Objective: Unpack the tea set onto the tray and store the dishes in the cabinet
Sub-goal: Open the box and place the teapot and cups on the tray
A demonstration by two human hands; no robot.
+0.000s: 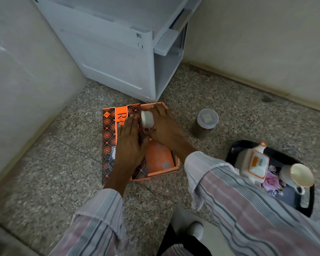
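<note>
White cup (147, 118) in right grip (164, 126), above box (155, 159).

Head-worn view, steeply downward, close over the floor (174, 89).

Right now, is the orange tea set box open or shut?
Open. The orange box has its patterned lid swung aside under the left hand, and the right hand lifts a white cup from it.

Loose long sleeves (238, 193), pale pink with grey stripes, cuffs open at wrists
</note>
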